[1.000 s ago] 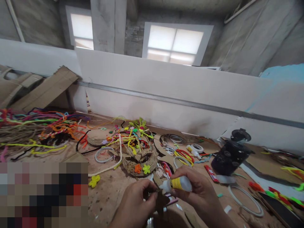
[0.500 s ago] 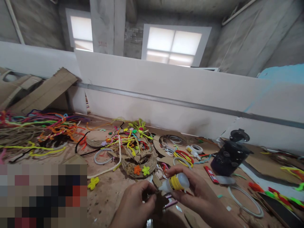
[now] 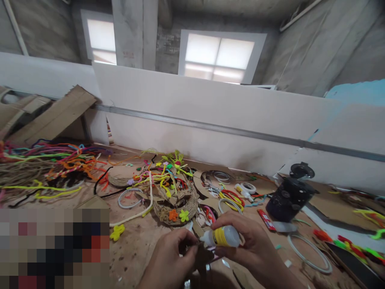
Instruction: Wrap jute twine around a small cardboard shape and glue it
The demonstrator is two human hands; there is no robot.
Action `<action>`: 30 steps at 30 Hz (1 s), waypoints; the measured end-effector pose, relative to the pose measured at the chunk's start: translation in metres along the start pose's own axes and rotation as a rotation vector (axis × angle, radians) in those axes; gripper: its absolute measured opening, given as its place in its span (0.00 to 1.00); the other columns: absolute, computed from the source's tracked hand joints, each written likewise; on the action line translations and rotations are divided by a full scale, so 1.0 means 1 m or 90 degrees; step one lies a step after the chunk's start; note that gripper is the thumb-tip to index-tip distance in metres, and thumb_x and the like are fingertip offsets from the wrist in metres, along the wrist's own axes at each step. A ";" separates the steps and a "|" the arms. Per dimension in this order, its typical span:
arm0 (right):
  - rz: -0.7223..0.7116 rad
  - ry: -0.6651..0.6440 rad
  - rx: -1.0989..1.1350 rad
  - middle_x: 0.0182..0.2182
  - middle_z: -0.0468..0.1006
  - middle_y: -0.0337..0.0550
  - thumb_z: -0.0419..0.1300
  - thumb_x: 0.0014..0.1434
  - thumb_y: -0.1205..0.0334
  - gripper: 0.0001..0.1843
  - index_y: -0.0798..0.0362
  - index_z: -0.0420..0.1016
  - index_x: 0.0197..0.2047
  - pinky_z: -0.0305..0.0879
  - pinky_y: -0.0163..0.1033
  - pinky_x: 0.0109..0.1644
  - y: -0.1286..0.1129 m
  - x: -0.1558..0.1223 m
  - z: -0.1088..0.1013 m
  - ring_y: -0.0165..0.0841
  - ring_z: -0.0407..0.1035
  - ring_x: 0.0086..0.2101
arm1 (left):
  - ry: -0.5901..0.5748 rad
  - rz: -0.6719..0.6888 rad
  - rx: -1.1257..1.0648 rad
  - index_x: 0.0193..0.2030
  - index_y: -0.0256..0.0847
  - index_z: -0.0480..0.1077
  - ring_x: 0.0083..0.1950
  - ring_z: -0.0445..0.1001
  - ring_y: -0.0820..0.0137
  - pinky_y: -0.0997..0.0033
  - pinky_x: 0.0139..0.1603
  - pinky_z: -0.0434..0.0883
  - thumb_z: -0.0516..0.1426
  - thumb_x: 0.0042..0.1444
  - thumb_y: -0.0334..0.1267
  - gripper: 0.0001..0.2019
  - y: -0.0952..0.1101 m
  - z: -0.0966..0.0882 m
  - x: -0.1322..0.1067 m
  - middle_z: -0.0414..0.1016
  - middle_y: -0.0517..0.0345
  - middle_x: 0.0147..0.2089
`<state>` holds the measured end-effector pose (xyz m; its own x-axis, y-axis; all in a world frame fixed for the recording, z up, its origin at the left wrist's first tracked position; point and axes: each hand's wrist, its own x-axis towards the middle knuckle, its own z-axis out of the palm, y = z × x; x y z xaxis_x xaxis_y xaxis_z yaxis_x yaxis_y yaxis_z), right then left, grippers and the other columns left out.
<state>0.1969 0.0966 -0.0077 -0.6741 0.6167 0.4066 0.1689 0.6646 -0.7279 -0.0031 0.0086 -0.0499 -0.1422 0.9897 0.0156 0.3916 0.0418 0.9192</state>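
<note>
My right hand (image 3: 255, 247) is wrapped around a small translucent glue bottle (image 3: 225, 236) with a yellow label. The bottle lies tilted on its side, nozzle towards my left hand (image 3: 168, 257). Thumb and fingers of that hand pinch a small dark brown piece (image 3: 203, 257); its exact kind is hard to make out. The nozzle tip is right at this piece, close to my left fingertips; whether they touch I cannot tell. Just beyond my hands lies a twine-wrapped ring (image 3: 176, 218) with an orange flower (image 3: 173, 215) and a yellow-green flower (image 3: 184, 216).
A black lidded container (image 3: 290, 198) stands at the right, beside a red packet (image 3: 266, 220) and a white ring (image 3: 309, 253). Colourful pipe cleaners (image 3: 66, 160) pile up at the left. A yellow flower (image 3: 117, 232) lies on the table (image 3: 135, 249). A white panel (image 3: 192, 98) rises behind.
The glue bottle has tipped a little further towards level, its base dropping slightly in my right hand. My left hand keeps its pinch with hardly any movement.
</note>
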 end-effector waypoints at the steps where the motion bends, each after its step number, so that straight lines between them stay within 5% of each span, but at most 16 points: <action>1: -0.001 0.000 -0.010 0.34 0.82 0.37 0.73 0.58 0.51 0.12 0.45 0.82 0.43 0.63 0.35 0.37 -0.001 0.000 0.000 0.35 0.74 0.34 | -0.003 -0.003 -0.004 0.36 0.38 0.80 0.38 0.77 0.64 0.71 0.39 0.68 0.55 0.54 0.35 0.12 0.000 0.000 0.000 0.83 0.54 0.35; 8: 0.063 0.043 0.035 0.31 0.77 0.38 0.72 0.55 0.50 0.12 0.48 0.79 0.37 0.62 0.35 0.34 -0.002 -0.001 0.005 0.36 0.71 0.34 | 0.000 -0.015 0.004 0.35 0.37 0.80 0.37 0.77 0.63 0.70 0.38 0.67 0.55 0.53 0.36 0.12 0.004 0.000 0.001 0.82 0.53 0.34; 13: 0.167 0.006 0.140 0.38 0.74 0.38 0.69 0.57 0.56 0.14 0.45 0.77 0.47 0.65 0.35 0.38 -0.005 -0.002 0.006 0.35 0.69 0.36 | -0.003 -0.022 -0.004 0.35 0.36 0.80 0.37 0.76 0.64 0.71 0.37 0.66 0.55 0.52 0.35 0.11 0.003 0.000 0.001 0.82 0.53 0.34; 21: 0.146 -0.123 0.157 0.46 0.75 0.40 0.65 0.62 0.57 0.11 0.43 0.78 0.48 0.67 0.39 0.47 -0.015 0.002 -0.008 0.38 0.71 0.44 | 0.006 -0.015 -0.014 0.35 0.37 0.80 0.37 0.77 0.64 0.71 0.38 0.67 0.55 0.52 0.34 0.11 0.001 0.000 0.002 0.83 0.54 0.34; 30: 0.103 -0.038 0.025 0.42 0.80 0.39 0.70 0.57 0.57 0.12 0.42 0.82 0.46 0.66 0.41 0.48 -0.014 0.002 -0.009 0.40 0.73 0.43 | 0.012 -0.009 -0.031 0.35 0.38 0.81 0.36 0.77 0.65 0.72 0.37 0.67 0.56 0.54 0.35 0.10 -0.001 0.002 0.002 0.83 0.55 0.34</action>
<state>0.1997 0.0928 0.0083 -0.6818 0.6876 0.2497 0.2518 0.5411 -0.8024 -0.0016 0.0105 -0.0517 -0.1647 0.9863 0.0097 0.3451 0.0484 0.9373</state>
